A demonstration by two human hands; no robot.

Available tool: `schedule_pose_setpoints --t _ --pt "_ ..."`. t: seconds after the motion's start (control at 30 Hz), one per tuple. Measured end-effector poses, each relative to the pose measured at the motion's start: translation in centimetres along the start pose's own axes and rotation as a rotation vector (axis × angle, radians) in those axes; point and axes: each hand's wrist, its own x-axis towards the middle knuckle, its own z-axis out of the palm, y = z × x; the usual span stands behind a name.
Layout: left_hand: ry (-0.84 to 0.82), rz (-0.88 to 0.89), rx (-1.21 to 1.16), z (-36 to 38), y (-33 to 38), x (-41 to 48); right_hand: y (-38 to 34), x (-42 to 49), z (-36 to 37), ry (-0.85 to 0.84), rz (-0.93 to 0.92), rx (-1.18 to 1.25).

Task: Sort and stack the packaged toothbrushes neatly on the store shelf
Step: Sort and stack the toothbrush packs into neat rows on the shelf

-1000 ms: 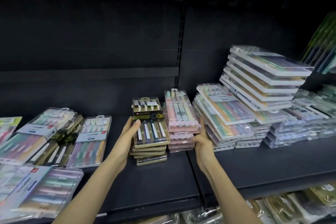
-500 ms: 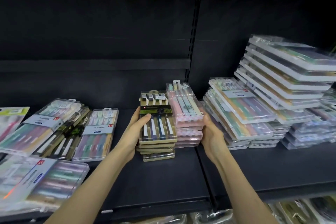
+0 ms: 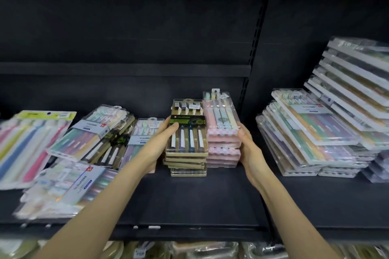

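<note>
Loose packs [image 3: 90, 139] sprawl at the shelf's [image 3: 189, 202] left end. Mid-shelf, the left hand [image 3: 156, 145] grips the gold stack's [image 3: 186, 153] left side, thumb on top. Touching it, the pink stack [image 3: 223, 143] is clasped by the right hand [image 3: 249, 151]. Taller stacks [image 3: 315, 139] fill the right end.

On the shelf [image 3: 189, 202], the twin stacks [image 3: 202, 141] stand between loose packs [image 3: 84, 139] left and taller stacks [image 3: 315, 132] right.

Black shelf [image 3: 189, 202] (slotted upright [image 3: 255, 38] behind), dim light.
</note>
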Motion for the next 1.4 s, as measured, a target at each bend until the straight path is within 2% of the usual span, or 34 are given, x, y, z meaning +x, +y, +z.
schedule_pose_setpoints --t 0.03,0.1,0.2,0.27,0.33,0.4,0.5,0.6,0.73,0.9,1.13,1.2,1.27,1.4 --pt "0.056 0.016 0.102 -0.6 0.3 -0.4 -0.3 -0.4 0.2 0.029 -0.001 -0.025" --pt "0.250 0.111 0.383 -2.9 0.6 -1.8 -0.7 -1.7 0.6 0.195 -0.047 -0.142" --pt "0.482 0.315 0.684 -7.7 -0.4 -5.8 -1.8 -5.0 2.5 0.425 -0.372 -0.496" --pt "0.559 0.382 0.870 -11.0 -1.5 -8.5 -2.7 -7.1 5.7 0.375 -0.609 -0.616" --pt "0.618 0.364 1.021 -13.8 -2.5 -10.9 -2.6 -8.6 10.1 0.193 -0.707 -0.621" --pt "0.633 0.303 1.107 -15.7 -3.1 -12.6 -1.6 -9.3 14.4 0.001 -0.663 -0.645" --pt "0.575 0.188 1.185 -17.1 -4.3 -13.5 0.4 -7.6 19.4 -0.150 -0.409 -0.811" --pt "0.514 0.074 1.142 -17.3 -5.9 -13.9 1.8 -3.5 22.3 -0.095 -0.099 -0.992" --pt "0.536 0.101 1.126 -17.6 -6.8 -14.1 3.1 0.7 23.9 -0.054 0.188 -1.149" --pt "0.539 0.131 1.125 -18.5 -6.9 -14.2 4.3 2.5 24.8 -0.006 0.278 -1.319" --pt "0.548 0.209 1.099 -19.9 -7.0 -14.1 3.9 3.5 24.2 -0.038 0.339 -1.310" --pt "0.620 0.236 1.051 -20.6 -6.2 -13.2 3.8 3.3 24.2 -0.028 0.341 -1.230" --pt "0.664 0.242 1.001 -21.4 -4.7 -11.7 3.8 2.9 24.4 0.002 0.358 -1.015" --pt "0.498 0.018 1.075 -22.4 -2.1 -7.1 3.1 2.2 24.8 0.057 0.334 -0.480"
